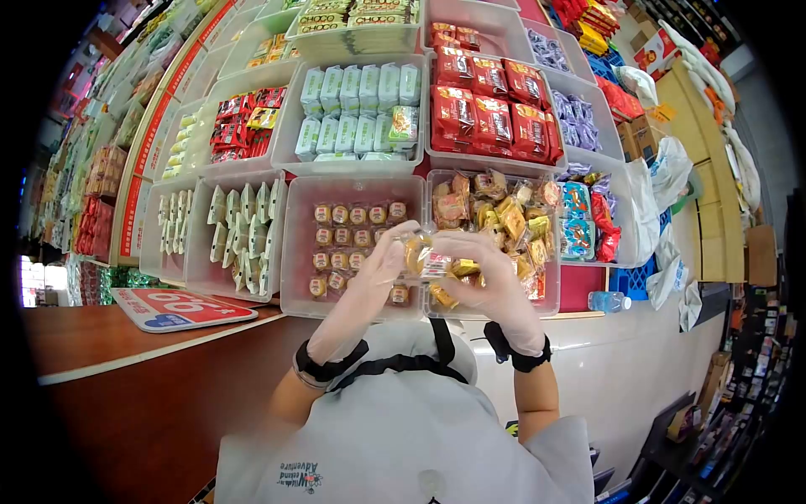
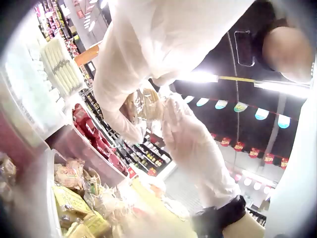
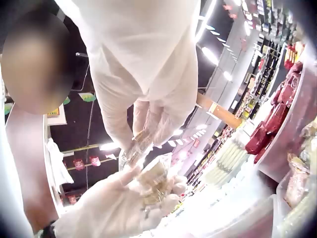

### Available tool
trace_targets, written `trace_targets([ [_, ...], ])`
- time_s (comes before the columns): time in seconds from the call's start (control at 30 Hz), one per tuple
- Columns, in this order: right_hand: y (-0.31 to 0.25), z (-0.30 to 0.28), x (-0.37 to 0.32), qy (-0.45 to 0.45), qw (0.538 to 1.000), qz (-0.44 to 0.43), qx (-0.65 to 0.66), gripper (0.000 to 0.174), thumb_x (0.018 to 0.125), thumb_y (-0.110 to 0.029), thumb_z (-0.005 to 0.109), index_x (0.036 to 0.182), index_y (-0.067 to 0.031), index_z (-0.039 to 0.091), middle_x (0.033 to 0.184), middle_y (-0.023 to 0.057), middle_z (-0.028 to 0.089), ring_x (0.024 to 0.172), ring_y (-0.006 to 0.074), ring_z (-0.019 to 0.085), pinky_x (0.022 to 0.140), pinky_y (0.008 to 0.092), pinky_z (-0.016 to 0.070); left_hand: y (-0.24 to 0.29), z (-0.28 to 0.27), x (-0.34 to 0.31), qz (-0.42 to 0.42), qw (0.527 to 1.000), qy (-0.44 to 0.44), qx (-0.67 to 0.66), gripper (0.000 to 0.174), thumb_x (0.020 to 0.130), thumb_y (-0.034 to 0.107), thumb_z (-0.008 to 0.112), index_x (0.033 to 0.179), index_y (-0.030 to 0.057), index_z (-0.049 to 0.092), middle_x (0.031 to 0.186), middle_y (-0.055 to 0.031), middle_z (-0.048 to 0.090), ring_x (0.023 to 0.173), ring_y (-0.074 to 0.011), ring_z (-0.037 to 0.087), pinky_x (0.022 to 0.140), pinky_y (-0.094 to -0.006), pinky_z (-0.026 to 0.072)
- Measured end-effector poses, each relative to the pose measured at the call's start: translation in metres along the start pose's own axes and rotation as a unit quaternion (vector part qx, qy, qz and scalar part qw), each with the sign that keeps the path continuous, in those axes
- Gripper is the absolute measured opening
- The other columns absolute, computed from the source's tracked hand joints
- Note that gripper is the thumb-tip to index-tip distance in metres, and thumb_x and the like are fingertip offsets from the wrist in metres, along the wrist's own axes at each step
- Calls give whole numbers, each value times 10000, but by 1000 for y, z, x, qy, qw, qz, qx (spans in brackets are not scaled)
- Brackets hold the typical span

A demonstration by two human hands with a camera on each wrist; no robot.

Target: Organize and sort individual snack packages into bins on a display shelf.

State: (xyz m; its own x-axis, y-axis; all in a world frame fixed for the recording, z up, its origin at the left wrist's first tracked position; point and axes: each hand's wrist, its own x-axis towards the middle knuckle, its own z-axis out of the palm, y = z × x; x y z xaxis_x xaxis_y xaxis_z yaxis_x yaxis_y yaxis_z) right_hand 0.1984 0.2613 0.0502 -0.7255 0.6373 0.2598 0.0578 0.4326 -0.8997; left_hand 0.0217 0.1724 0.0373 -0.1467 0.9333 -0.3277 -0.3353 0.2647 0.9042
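Both hands wear thin clear gloves and meet above the front bins. My left hand (image 1: 363, 281) holds a small clear-wrapped pastry (image 1: 413, 252) with a yellow-brown filling in its fingers. My right hand (image 1: 491, 286) pinches a clear wrapper with a red and white label (image 1: 436, 266) close beside it. In the right wrist view the right hand's (image 3: 148, 64) fingertips grip a crinkled packet (image 3: 137, 147), just over the wrapped pastry (image 3: 156, 176) in the left palm (image 3: 111, 201). Below the hands are a bin of round wrapped cakes (image 1: 340, 238) and a bin of mixed wrapped pastries (image 1: 508, 220).
Behind stand bins of red packets (image 1: 491, 109), pale green packets (image 1: 361, 88) and purple packets (image 1: 575, 122). White packets (image 1: 243, 223) fill a bin at left. A price sign (image 1: 185, 308) lies on the wooden counter (image 1: 134, 386). A water bottle (image 1: 609, 301) lies at right.
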Motion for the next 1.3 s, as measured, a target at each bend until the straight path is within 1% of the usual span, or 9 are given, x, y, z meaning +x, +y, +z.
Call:
trace_targets([
  [0.27,4,1,5,-46,998,26,34,354,791,-43,683,1140,-39,620,1160,100,625,1121,258,563,972,367,431,-1,-4,-8,-46,998,-10,42,483,911,298,620,1301,78,437,1158,-47,536,1047,-102,505,893,-274,432],
  [0.33,30,-13,12,59,989,117,63,340,821,-82,664,1153,-28,614,1137,113,637,1092,258,588,957,362,441,-2,-5,-9,-36,998,0,44,472,906,282,625,1288,72,446,1160,-46,537,1047,-102,508,889,-268,432],
  [0.5,143,-47,48,162,945,121,-256,278,868,-159,608,1100,-5,617,1063,197,648,1020,292,619,909,382,467,3,-7,-11,-51,997,51,34,485,892,251,653,1285,50,453,1147,-54,562,1041,-112,536,888,-259,442],
  [0.57,164,-48,63,113,878,224,-408,295,873,-254,589,1046,-16,610,1039,210,647,981,332,625,861,425,489,-11,-14,-5,-30,999,37,23,483,892,251,654,1285,51,455,1145,-54,565,1042,-111,536,890,-256,441],
  [0.77,209,-49,79,42,817,314,-482,262,807,-229,615,979,-33,590,964,184,668,907,380,636,797,475,508,-12,-19,-9,-22,998,40,32,470,898,246,648,1283,55,459,1143,-53,568,1042,-105,535,887,-250,440],
  [0.97,168,-60,48,143,907,219,-329,380,846,-159,597,1207,-47,552,976,203,671,909,341,657,800,409,509,-21,-29,-7,0,998,62,10,469,897,248,650,1280,55,461,1138,-58,566,1029,-104,534,874,-246,441],
  [1.03,126,-55,38,198,958,198,-61,422,865,-85,578,1283,-48,535,971,67,653,810,163,613,772,285,491,-22,-28,-5,12,998,68,16,475,894,255,653,1278,54,460,1135,-60,566,1023,-106,533,871,-247,440],
  [1.23,48,-26,13,116,960,199,159,484,889,-9,526,1369,-40,461,1277,41,526,967,89,532,812,236,469,-26,-21,1,26,996,60,53,550,873,307,677,1297,49,440,1140,-73,550,1020,-121,521,873,-279,442],
  [1.3,38,-16,9,116,954,215,171,506,892,-15,532,1387,-40,432,1218,30,546,943,78,524,824,233,463,-30,-22,2,52,997,46,41,557,870,313,678,1300,48,442,1144,-76,547,1028,-125,518,881,-283,439],
])
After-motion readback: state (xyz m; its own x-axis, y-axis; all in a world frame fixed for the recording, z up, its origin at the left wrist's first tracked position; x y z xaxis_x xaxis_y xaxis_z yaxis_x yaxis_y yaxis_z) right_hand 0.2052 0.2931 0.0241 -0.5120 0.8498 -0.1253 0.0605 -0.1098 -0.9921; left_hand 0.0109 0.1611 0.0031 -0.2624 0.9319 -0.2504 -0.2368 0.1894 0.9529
